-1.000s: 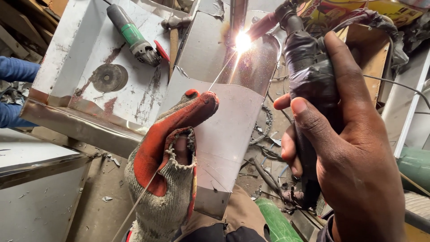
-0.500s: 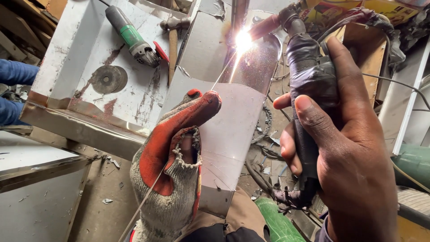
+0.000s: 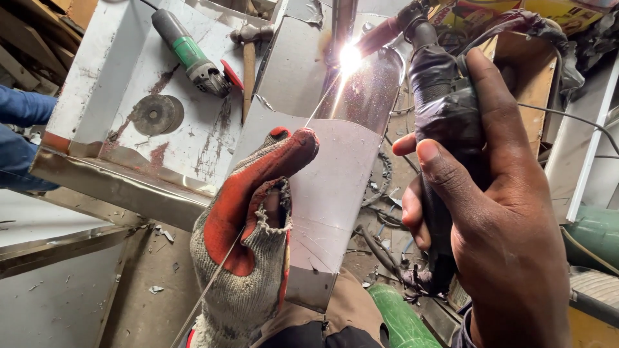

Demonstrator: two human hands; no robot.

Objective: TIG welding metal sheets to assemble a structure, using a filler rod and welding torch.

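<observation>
Left hand, gloved, pinches filler wire; right hand clenched around welding torch. Arc sits at top of steel sheet. Keep your wire tip low into glow, torch steady, wrists braced.

My left hand wears a grey knitted glove with a red, worn and torn palm coating. My right hand is bare. My trousers are brown.

Cluttered workshop: dusty concrete floor, scuffed white metal table
</observation>
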